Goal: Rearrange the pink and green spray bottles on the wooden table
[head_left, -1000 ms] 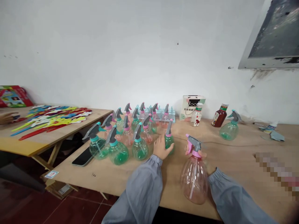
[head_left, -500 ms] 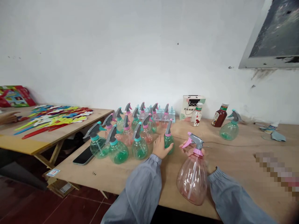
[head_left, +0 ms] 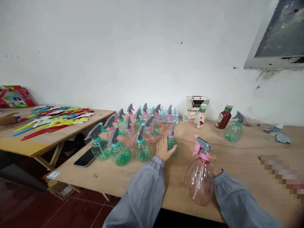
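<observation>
My left hand is wrapped around a small green spray bottle that stands on the wooden table, at the right end of a cluster of green and pink spray bottles. My right hand grips the neck of a pink spray bottle with a grey and pink trigger head, held tilted near the table's front edge. Most of that hand is hidden behind the bottle. Both arms wear grey sleeves.
A black phone lies at the table's left edge. At the back stand a paper bag, a white bottle, a brown bottle and a lone green spray bottle. Another person's hand rests on the left table beside colourful strips.
The pink bottle's trigger head has swung and the bottle tilted slightly in my right hand. My left hand has stayed on the green bottle.
</observation>
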`<state>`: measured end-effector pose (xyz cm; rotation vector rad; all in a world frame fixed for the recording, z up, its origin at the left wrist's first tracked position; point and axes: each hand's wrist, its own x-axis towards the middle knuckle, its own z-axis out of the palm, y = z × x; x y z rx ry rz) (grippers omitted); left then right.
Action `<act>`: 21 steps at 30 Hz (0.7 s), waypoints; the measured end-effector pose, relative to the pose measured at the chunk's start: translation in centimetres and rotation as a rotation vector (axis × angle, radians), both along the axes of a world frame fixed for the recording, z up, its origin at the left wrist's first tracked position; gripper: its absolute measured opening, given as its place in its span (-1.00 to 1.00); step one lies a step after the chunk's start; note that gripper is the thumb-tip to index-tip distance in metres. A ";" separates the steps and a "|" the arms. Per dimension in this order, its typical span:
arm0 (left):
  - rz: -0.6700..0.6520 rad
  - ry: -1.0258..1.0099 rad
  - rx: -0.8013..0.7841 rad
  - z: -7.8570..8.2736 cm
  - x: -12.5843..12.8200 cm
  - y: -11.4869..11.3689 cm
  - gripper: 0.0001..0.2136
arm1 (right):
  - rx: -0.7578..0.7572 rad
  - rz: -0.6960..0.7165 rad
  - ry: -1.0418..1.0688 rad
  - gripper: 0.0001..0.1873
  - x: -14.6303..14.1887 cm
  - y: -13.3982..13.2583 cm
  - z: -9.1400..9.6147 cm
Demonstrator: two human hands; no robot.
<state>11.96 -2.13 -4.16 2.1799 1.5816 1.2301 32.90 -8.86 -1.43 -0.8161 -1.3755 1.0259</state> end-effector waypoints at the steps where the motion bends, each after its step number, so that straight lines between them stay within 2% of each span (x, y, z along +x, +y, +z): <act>1: 0.000 0.002 0.000 0.0 0.0 0.0 -0.40 | -0.023 0.007 0.015 -0.36 0.1 0.1 -0.1; 6: -0.010 0.003 -0.016 0.0 -0.1 0.1 -0.40 | -0.073 0.007 0.094 -0.39 1.2 1.3 0.4; 8: -0.010 -0.001 -0.018 0.0 -0.1 0.1 -0.40 | -0.049 -0.103 0.163 -0.50 2.2 1.7 0.7; 11: -0.012 -0.002 -0.013 0.0 -0.1 0.1 -0.40 | 0.042 -0.352 0.205 -0.63 5.0 1.4 0.8; 15: -0.014 0.006 -0.012 -0.1 -0.1 0.1 -0.39 | 0.097 -0.722 0.007 -0.64 11.5 0.0 0.1; 18: -0.022 -0.012 0.007 -0.2 -0.1 0.2 -0.39 | 0.101 -0.911 -0.274 -0.67 16.0 -1.1 -0.3; 21: -0.033 -0.025 0.025 -0.2 -0.1 0.3 -0.39 | 0.123 -1.056 -0.463 -0.69 18.5 -1.7 -0.1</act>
